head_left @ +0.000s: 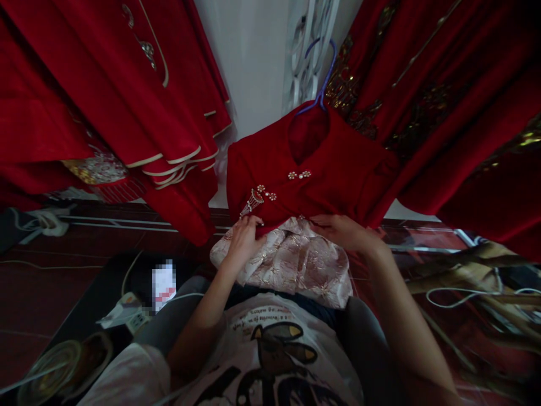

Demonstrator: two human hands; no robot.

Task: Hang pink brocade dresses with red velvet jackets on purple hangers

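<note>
Both hands pinch the lower hem of a red garment [338, 169] above the lap.
Left hand [243, 239] has its fingers curled onto the hem by the beaded tassel [252, 202]; right hand [343, 231] is closed on the same hem further right. The garment hangs from a purple hanger [319, 84], with its bottom edge over pale brocade fabric [296, 265] on the lap. It looks velvet-like — soft, light and limp, so likely to sag and fold. Best held at the hem or shoulders, clear of the pearl clasps [299, 175] — those look fragile and could snag. T-shirt [270, 349] print has writing, too small to read; no brand label visible.
</note>
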